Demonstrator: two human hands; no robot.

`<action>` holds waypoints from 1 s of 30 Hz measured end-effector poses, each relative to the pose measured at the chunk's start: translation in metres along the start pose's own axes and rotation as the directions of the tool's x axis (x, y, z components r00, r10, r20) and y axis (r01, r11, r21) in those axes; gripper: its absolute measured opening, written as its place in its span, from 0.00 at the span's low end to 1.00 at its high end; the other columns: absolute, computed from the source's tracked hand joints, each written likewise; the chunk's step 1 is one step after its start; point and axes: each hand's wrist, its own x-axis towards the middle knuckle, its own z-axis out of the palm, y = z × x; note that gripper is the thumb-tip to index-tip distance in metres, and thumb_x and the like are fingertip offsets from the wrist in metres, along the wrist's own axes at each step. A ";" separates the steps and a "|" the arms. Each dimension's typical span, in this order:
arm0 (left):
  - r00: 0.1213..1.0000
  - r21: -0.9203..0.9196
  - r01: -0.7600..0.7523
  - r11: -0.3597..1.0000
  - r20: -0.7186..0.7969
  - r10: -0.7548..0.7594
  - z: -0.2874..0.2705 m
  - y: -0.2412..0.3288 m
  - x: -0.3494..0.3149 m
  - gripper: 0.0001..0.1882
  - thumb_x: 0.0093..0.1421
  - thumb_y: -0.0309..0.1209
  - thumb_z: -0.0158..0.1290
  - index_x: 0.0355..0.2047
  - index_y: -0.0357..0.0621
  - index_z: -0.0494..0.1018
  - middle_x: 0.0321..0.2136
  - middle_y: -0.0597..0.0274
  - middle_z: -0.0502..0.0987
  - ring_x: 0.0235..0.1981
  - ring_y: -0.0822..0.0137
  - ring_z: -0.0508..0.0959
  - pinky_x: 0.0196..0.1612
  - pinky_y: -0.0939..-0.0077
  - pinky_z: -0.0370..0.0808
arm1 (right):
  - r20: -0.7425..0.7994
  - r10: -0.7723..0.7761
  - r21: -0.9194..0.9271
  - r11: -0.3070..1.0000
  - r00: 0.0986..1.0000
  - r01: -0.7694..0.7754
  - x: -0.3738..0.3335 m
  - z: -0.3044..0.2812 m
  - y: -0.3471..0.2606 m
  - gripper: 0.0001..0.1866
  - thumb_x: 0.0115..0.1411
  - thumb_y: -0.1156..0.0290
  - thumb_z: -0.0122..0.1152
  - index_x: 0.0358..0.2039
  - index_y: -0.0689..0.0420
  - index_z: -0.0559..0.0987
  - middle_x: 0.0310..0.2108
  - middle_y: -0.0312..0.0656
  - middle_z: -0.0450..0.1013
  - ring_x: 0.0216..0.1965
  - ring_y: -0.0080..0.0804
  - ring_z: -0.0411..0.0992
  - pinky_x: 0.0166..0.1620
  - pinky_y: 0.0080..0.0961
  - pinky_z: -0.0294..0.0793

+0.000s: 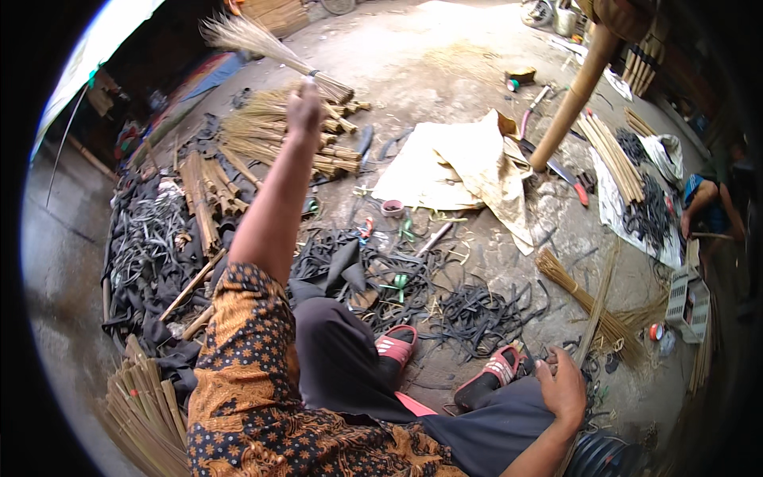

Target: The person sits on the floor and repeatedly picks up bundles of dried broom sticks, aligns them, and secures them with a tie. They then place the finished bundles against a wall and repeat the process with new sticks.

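Note:
My left arm reaches far forward, and my left hand (305, 111) is closed at the tied middle of a bundle of pale broom grass (266, 49). A dark band wraps that bundle, and its feathery end fans out to the far left. Right below lies a pile of similar bundles (270, 131) with thick stalk ends pointing right. Over my right knee, my right hand (563, 387) is curled with thumb and fingers near each other. Something thin and dark shows by its fingertips, too small to name. Beside it, a tied grass bundle (592, 302) rests on the floor.
Black rubber-like strips (485, 318) lie tangled before my feet. Beyond them are a pale cloth sack (445, 167), a red-handled knife (568, 179) and a slanting wooden post (576, 95). Another person's arm (703, 208) shows at the right, near a grey plastic basket (688, 302).

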 end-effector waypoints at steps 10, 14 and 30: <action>-0.004 0.354 -0.316 0.880 0.927 -0.374 -0.085 -0.036 -0.244 0.34 0.70 0.55 0.52 0.62 0.39 0.71 0.56 0.48 0.79 0.55 0.53 0.79 0.57 0.60 0.76 | -0.138 -0.134 0.039 0.989 0.981 0.140 -0.001 0.016 0.012 0.17 0.62 0.69 0.66 0.48 0.64 0.77 0.41 0.54 0.79 0.38 0.45 0.80 0.43 0.39 0.77; 0.013 0.392 -0.422 0.818 0.904 -0.426 -0.098 -0.035 -0.274 0.31 0.70 0.52 0.52 0.61 0.38 0.71 0.52 0.44 0.80 0.53 0.47 0.81 0.56 0.59 0.77 | -0.330 -0.120 0.200 0.961 0.936 0.193 -0.008 0.009 0.031 0.11 0.67 0.69 0.61 0.40 0.66 0.77 0.31 0.48 0.79 0.33 0.35 0.79 0.40 0.33 0.76; 0.202 0.426 -0.310 0.850 0.903 -0.379 -0.109 -0.037 -0.282 0.26 0.70 0.42 0.56 0.60 0.36 0.72 0.50 0.46 0.82 0.50 0.56 0.82 0.52 0.65 0.78 | -0.535 0.173 0.452 0.885 0.827 0.108 -0.118 0.002 0.077 0.15 0.70 0.62 0.61 0.46 0.63 0.81 0.40 0.42 0.81 0.42 0.30 0.79 0.45 0.29 0.77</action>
